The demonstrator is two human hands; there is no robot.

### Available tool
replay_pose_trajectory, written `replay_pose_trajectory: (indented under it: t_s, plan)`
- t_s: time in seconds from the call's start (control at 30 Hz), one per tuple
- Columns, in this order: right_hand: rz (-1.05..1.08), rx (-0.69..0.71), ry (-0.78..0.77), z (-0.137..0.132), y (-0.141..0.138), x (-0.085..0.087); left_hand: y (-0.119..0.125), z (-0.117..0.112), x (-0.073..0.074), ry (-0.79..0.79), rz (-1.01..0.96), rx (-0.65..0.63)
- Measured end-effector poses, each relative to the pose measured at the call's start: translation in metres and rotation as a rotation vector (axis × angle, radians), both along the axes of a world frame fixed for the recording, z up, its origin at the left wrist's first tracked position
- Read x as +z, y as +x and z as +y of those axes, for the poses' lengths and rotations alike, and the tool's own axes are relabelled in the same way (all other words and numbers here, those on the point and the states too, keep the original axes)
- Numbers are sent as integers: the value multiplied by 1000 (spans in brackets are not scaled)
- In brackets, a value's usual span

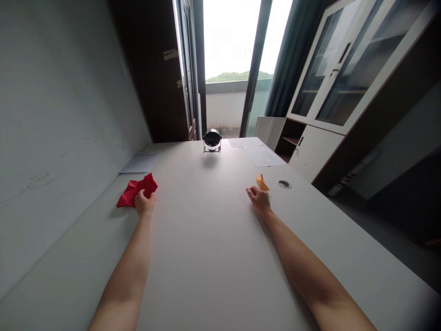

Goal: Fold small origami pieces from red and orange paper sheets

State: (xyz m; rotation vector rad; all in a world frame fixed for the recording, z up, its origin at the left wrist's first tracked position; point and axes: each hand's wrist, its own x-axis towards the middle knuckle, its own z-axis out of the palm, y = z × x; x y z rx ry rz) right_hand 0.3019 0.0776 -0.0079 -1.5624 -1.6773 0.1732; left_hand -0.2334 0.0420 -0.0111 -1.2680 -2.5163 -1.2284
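A crumpled red paper (pixel 136 189) lies on the white table (pixel 213 239) at the left. My left hand (pixel 144 203) rests on its near edge with fingers curled closed on the paper. At the right, a small folded orange paper piece (pixel 262 182) stands on the table. My right hand (pixel 259 198) sits just below it, fingers curled, fingertips touching or almost touching the orange piece; whether they grip it I cannot make out.
A small round black-and-silver device (pixel 212 140) stands at the table's far end. White sheets (pixel 141 163) lie far left and more sheets (pixel 257 151) far right. A cable hole (pixel 284 184) is near the orange piece. A wall runs along the left; cabinets stand right.
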Motion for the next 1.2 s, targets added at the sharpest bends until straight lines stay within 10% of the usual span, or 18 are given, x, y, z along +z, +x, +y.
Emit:
replay_pose_trajectory:
  t_s: [1.2]
  plan:
    - [9,36,-40,1,-1,-1,7,-9,7,4,9,86]
